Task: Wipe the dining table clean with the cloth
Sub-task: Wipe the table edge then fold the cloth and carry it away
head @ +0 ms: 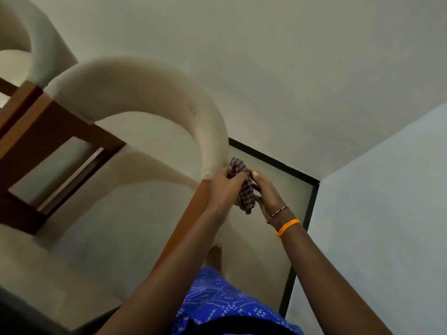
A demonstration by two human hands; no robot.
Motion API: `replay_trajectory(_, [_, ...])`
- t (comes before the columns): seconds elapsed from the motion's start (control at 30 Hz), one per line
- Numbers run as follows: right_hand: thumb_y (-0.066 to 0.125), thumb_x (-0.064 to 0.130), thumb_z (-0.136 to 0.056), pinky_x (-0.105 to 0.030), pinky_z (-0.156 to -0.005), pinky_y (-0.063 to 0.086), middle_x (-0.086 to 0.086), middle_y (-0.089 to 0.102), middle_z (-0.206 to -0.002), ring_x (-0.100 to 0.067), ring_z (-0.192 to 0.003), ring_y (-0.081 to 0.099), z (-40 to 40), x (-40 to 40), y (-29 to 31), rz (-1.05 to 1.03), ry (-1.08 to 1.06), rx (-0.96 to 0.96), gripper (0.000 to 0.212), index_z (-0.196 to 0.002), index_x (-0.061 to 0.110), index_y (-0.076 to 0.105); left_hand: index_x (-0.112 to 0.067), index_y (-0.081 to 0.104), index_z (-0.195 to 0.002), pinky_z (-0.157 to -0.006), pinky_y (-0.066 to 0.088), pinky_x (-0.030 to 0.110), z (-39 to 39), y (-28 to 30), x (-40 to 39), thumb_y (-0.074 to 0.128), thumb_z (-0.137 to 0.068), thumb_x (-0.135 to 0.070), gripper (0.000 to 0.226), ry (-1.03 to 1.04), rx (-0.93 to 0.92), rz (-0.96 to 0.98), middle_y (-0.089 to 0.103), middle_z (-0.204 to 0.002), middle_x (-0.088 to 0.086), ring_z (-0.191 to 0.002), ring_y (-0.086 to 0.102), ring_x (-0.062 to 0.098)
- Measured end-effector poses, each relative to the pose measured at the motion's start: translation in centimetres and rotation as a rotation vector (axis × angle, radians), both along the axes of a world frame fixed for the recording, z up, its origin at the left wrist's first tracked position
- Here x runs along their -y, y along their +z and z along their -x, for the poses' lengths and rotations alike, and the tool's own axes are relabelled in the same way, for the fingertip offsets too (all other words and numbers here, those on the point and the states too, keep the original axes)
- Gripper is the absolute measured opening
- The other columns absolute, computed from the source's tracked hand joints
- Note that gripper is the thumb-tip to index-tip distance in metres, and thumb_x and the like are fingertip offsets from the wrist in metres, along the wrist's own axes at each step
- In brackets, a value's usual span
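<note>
Dim, even indoor light with a greenish-grey cast. The curved chair back (pixel 145 93) throws a soft shadow onto the pale floor (pixel 314 68). Wide-angle bending warps the edges; the whole frame is slightly soft and smeared.

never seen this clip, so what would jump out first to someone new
Both hands, left hand and right hand, meet at centre, bunching a checked cloth between them. Just left of them curves the pale padded back of a chair on a wooden frame. An orange thread circles the right wrist.
</note>
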State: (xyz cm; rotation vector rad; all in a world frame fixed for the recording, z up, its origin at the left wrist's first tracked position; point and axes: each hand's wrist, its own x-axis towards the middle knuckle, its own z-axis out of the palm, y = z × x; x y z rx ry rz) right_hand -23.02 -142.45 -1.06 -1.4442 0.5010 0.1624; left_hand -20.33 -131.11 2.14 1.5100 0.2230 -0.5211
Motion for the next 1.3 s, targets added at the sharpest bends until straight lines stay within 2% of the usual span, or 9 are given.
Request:
replay_trajectory(0.13, [0.038,0.040,-0.098,-0.035,-0.096,0.041,-0.004,0.064,-0.118,-0.017,-0.110,0.057,-6.8,4.5,-0.5,-0.025,-0.030,-0.125,0.034,-0.112,0.020,0.062,-0.017,0.063,-0.104,-0.081,0.056,0.045,-5.7,1.0,4.3,0.053,-0.080,-0.016,0.026,-0.020,-0.020,0.055,0.068,-0.097,0.010,-0.091,0.066,0.024])
replay_trajectory(0.3, [0.040,0.036,-0.098,-0.026,-0.072,0.056,-0.004,0.074,-0.101,-0.016,-0.094,0.070,-14.0,8.9,-1.3,-0.336,-0.075,-0.118,0.034,-0.106,0.014,0.065,-0.016,0.059,-0.111,-0.084,0.055,0.039,-12.7,1.3,8.3,0.053,-0.087,-0.016,0.025,0.028,-0.056,0.120,0.067,-0.104,0.006,-0.097,0.064,0.021])
replay_trajectory(0.43, [0.049,0.030,-0.094,-0.031,-0.068,0.057,-0.008,0.072,-0.100,-0.022,-0.091,0.070,-21.2,11.8,-2.1,-0.258,-0.062,-0.121,0.027,-0.107,0.011,0.065,-0.013,0.053,-0.122,-0.079,0.057,0.037,-18.2,0.3,10.9,0.057,-0.089,-0.018,0.034,0.118,-0.065,0.130,0.064,-0.112,0.008,-0.100,0.064,0.023])
replay_trajectory(0.57, [0.057,0.016,-0.091,-0.049,-0.093,0.050,-0.023,0.063,-0.116,-0.035,-0.106,0.061,-29.4,14.2,-2.5,-0.117,0.074,-0.154,0.029,-0.114,-0.001,0.059,-0.014,0.049,-0.123,-0.065,0.057,0.028,-24.4,-0.7,13.4,0.060,-0.087,-0.015,0.038,0.321,-0.095,0.107,0.063,-0.111,0.006,-0.095,0.063,0.018])
replay_trajectory(0.67, [0.059,0.002,-0.087,-0.051,-0.095,0.048,-0.027,0.061,-0.119,-0.038,-0.108,0.059,-34.7,15.8,-2.6,-0.033,0.181,-0.173,0.029,-0.114,-0.005,0.056,-0.014,0.053,-0.117,-0.058,0.054,0.027,-29.2,-1.2,14.8,0.060,-0.086,-0.011,0.032,0.475,-0.144,0.066,0.065,-0.109,0.009,-0.090,0.064,0.020])
replay_trajectory(0.8, [0.061,-0.004,-0.084,-0.049,-0.094,0.048,-0.027,0.058,-0.122,-0.038,-0.110,0.058,-41.4,16.6,-2.9,-0.030,0.359,-0.171,0.041,-0.122,-0.005,0.047,-0.014,0.056,-0.113,-0.060,0.053,0.029,-35.0,-1.5,15.0,0.059,-0.086,-0.009,0.028,0.561,-0.141,-0.030,0.065,-0.109,0.010,-0.095,0.063,0.024])
replay_trajectory(1.0, [0.064,-0.005,-0.081,-0.047,-0.094,0.049,-0.025,0.059,-0.121,-0.036,-0.108,0.059,-51.0,12.2,-3.4,-0.049,0.568,-0.123,0.049,-0.125,-0.001,0.043,-0.017,0.058,-0.111,-0.066,0.051,0.026,-41.9,-1.7,11.0,0.057,-0.087,-0.007,0.027,0.763,-0.107,-0.052,0.065,-0.104,0.004,-0.092,0.062,0.017])
replay_trajectory(1.2, [0.067,0.000,-0.080,-0.026,-0.075,0.054,-0.011,0.061,-0.111,-0.018,-0.094,0.062,-61.1,3.7,-3.1,-0.041,0.734,-0.045,0.051,-0.125,0.008,0.043,-0.021,0.058,-0.106,-0.061,0.048,0.022,-50.1,-2.3,3.6,0.052,-0.089,-0.007,0.023,0.960,-0.082,0.019,0.065,-0.096,-0.003,-0.088,0.061,0.011])
replay_trajectory(1.3, [0.065,0.000,-0.082,-0.034,-0.084,0.054,-0.014,0.060,-0.118,-0.025,-0.104,0.061,-67.2,-2.2,-2.2,-0.035,0.796,-0.038,0.053,-0.129,0.006,0.042,-0.020,0.057,-0.109,-0.057,0.047,0.021,-56.0,-2.0,-1.7,0.051,-0.090,-0.009,0.023,1.023,-0.087,0.051,0.064,-0.095,-0.003,-0.087,0.061,0.012])
